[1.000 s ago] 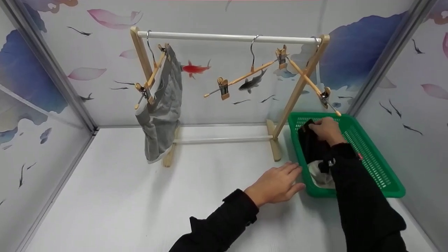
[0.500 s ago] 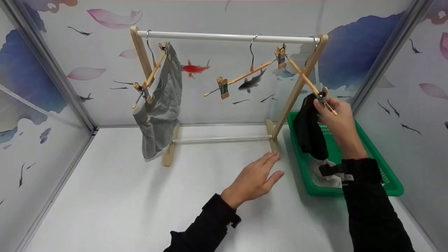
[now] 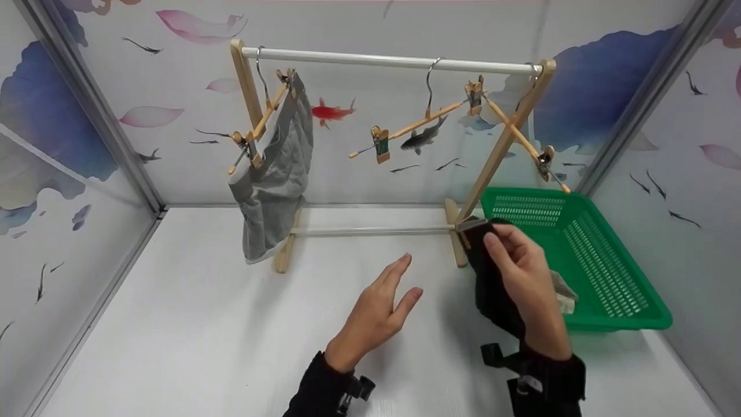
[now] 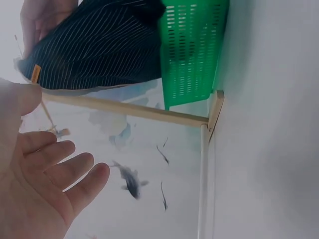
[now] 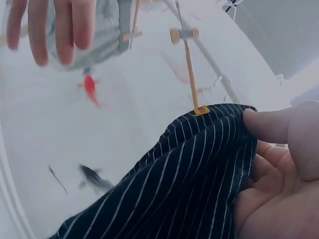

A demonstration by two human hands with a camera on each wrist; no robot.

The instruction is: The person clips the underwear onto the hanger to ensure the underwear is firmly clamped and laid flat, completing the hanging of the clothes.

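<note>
Right hand (image 3: 524,272) pinching a dark striped garment (image 3: 492,289) near the green basket (image 3: 608,255), left hand (image 3: 379,310) hovering nearby, fingers straight and slightly apart, holding nothing

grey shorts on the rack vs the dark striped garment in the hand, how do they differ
The grey shorts are plain grey; the dark striped garment is near black with thin pale stripes. The grey shorts hang clipped to a wooden hanger on the rack, while the dark striped garment is pinched at its edge by the right hand in front of the green basket. Both hang down limp, off the table.
</note>
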